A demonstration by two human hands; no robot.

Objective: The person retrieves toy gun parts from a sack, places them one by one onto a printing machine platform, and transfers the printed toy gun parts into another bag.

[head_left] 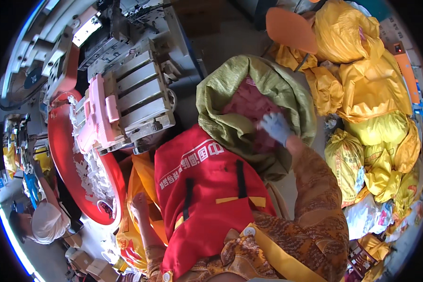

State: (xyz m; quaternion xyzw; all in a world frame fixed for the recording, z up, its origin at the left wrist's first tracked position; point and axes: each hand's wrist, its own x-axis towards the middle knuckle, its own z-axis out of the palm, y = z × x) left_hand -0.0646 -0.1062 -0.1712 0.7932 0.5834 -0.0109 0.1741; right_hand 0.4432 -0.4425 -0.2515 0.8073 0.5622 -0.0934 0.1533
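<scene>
My right hand (276,127), in a pale blue-white glove, reaches into an open green woven sack (221,94) filled with pink plastic pieces (246,101). The glove lies on the pink pieces and is blurred, so whether it grips any is unclear. My left hand (138,203) is bare, low at my left side, with its fingers curled on the rim of an orange bag (138,176). A red apron (197,197) covers my front between the two arms.
A round red tray (63,155) with white plastic scraps sits at the left, under a grey machine fixture (136,89) holding a pink moulded part (96,117). Several full yellow bags (371,89) pile up at the right. Another person in a white cap (44,221) works at the lower left.
</scene>
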